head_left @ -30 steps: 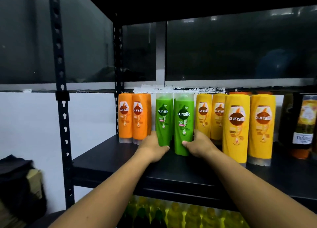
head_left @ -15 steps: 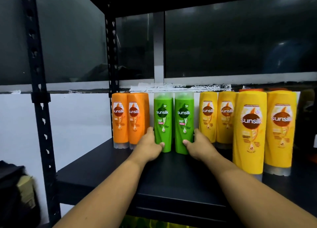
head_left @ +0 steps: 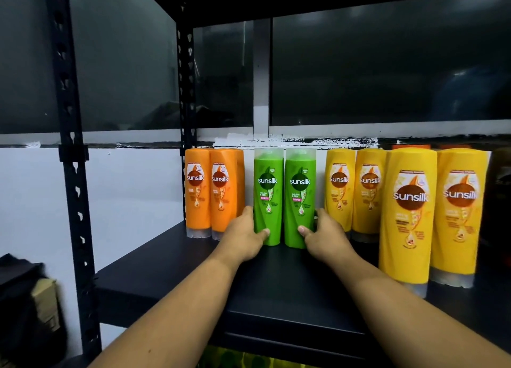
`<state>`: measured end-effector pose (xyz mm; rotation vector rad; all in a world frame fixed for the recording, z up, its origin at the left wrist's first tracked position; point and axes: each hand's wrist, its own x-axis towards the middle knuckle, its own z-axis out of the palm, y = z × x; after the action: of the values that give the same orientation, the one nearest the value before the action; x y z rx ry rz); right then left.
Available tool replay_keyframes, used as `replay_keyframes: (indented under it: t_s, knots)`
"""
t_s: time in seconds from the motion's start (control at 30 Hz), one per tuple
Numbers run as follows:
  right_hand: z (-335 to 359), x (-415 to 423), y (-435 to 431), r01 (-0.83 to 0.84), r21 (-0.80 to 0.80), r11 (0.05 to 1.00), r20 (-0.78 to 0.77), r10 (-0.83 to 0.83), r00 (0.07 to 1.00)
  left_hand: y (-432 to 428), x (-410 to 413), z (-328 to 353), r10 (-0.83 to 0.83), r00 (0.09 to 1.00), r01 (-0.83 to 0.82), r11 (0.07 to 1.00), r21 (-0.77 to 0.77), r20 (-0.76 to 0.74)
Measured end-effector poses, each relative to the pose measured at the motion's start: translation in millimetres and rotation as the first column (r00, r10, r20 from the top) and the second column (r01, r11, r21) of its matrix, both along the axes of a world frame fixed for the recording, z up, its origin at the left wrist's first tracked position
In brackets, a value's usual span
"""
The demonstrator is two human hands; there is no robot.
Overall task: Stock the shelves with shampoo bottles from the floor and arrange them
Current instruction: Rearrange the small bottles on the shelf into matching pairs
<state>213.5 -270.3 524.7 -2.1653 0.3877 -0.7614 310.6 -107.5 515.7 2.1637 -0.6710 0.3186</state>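
1. Now, the step in hand looks like arranging, not fetching. Two green bottles stand upright at centre frame on the black metal shelf board (head_left: 276, 284), w/ a hand on each.
2. The left hand (head_left: 243, 237) grips the left green plastic shampoo bottle (head_left: 268, 196) low down, thumb across its front. Its fingers go round the outer side, mostly hidden.
3. The right hand (head_left: 323, 237) mirrors that on the right green plastic shampoo bottle (head_left: 300, 196), thumb on the front, fingers round the far side.
4. Both bottles have labels facing front and sit side by side. Can't tell if they touch or leave a thin gap.
5. Neighbours: the orange plastic bottles (head_left: 197, 193) are just left of the left hand, and the small yellow plastic bottles (head_left: 340, 190) just right of the right hand. The big yellow plastic bottles (head_left: 409, 215) stand nearer the shelf edge, right of frame.
6. Next move, as I judge it: square the pair w/ the back row and let go w/o tipping. Tight gaps either side mean the fingers must slide out straight, or they'll knock the orange or yellow bottles.
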Motion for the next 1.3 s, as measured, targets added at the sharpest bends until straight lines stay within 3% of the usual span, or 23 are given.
replay_keyframes:
  t_s: [1.3]
  knots:
    - [-2.9,7.0,-4.0,-0.031,-0.023,0.999,0.025,0.032,0.999,-0.5,11.5,-5.5,-0.041,0.999,0.041,0.999,-0.015,0.002]
